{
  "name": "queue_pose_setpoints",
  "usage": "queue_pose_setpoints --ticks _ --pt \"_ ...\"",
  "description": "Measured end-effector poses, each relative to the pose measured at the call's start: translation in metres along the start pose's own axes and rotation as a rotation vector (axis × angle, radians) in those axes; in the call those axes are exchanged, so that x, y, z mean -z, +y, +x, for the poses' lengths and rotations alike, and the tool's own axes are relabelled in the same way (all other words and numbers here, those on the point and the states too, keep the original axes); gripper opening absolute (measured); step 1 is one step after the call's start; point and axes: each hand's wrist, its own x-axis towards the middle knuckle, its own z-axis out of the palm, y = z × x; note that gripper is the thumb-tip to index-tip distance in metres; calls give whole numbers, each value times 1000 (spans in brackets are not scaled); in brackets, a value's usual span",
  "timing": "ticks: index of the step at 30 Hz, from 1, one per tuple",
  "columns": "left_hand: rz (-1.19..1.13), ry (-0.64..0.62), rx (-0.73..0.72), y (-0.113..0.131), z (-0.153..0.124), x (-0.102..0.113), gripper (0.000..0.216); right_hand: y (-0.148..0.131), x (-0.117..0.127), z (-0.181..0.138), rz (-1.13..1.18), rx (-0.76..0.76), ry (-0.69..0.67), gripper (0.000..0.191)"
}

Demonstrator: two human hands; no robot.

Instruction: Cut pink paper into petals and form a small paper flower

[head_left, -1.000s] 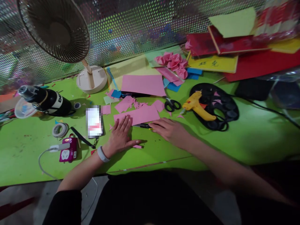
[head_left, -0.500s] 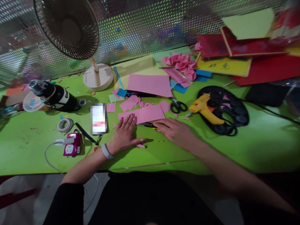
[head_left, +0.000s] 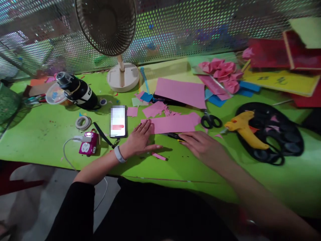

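My left hand [head_left: 140, 139] lies flat with its fingers stretched over the left end of a pink paper strip [head_left: 173, 124], thumb spread to the right. My right hand [head_left: 197, 144] has its fingers closed on the end of a dark craft knife [head_left: 173, 135] with a yellow part. The knife lies low along the strip's near edge, its tip pointing left. A thin pink paper offcut [head_left: 159, 156] rests on the table in front of my left thumb. Torn pink paper [head_left: 154, 109] lies just beyond the strip, and black-handled scissors [head_left: 211, 121] sit at its right end.
A phone [head_left: 118, 121], tape roll [head_left: 83, 123], purple socket adapter [head_left: 88, 143] and black bottle [head_left: 76, 90] are on the left. Behind stand a fan [head_left: 122, 78] and pink paper flowers [head_left: 220, 68]. A yellow glue gun [head_left: 248, 130] rests on a black palette [head_left: 291, 134].
The view has swung left, so everything appears shifted to the right. Both hands hold nearly the same pose, with the left on the strip and the right on the knife.
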Motion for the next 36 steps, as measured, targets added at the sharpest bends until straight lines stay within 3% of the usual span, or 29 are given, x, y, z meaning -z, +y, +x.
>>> queue_pose_setpoints --ticks 23,30,36 --pt "33 50 -7 -2 1 -1 108 -8 8 13 -44 73 -47 28" --pt "46 57 -8 -4 3 -1 109 -10 4 18 -51 16 -21 27" --pt "47 95 -7 -3 5 3 107 -13 9 27 -29 7 -87 32"
